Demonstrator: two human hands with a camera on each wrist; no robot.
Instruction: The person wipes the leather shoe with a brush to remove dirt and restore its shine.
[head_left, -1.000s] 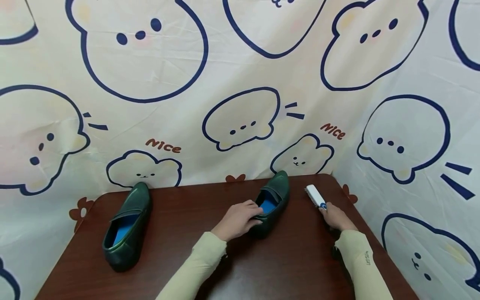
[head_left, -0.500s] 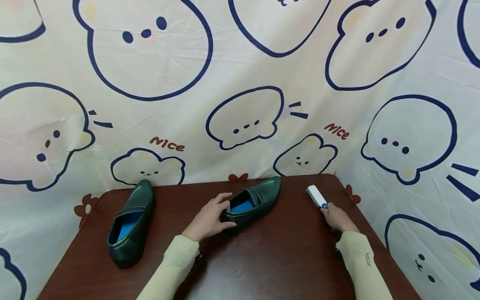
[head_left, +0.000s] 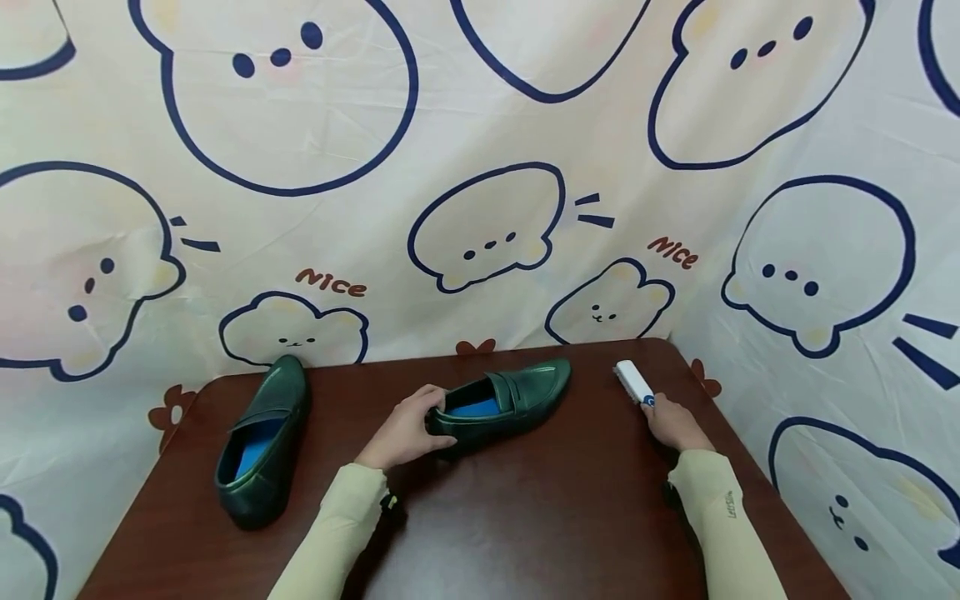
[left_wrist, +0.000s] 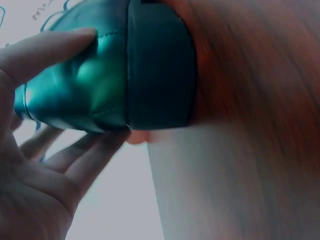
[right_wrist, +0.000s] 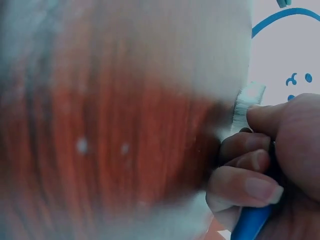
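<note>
My left hand [head_left: 405, 429] grips the heel of a dark green loafer [head_left: 517, 408] with a blue insole. The loafer's toe points right and its opening faces up. In the left wrist view, the thumb lies along one side of the heel [left_wrist: 100, 75] while the fingers [left_wrist: 80, 155] curl round the other. At the table's right side, my right hand [head_left: 678, 423] holds a brush [head_left: 634, 385] with a white head, apart from the loafer. Its pale bristles [right_wrist: 242, 107] and blue handle [right_wrist: 252, 222] show in the right wrist view, with the fingers wrapped round the handle.
A matching green loafer [head_left: 266, 450] stands on the left of the dark brown table [head_left: 540, 517], toe toward the back. A white cloth [head_left: 480, 125] printed with cartoon faces hangs behind the table and along its right side.
My left hand has moved left, taken hold of the loafer's heel and swung it left, so the toe now points right instead of away. The right hand keeps the brush in nearly the same place.
</note>
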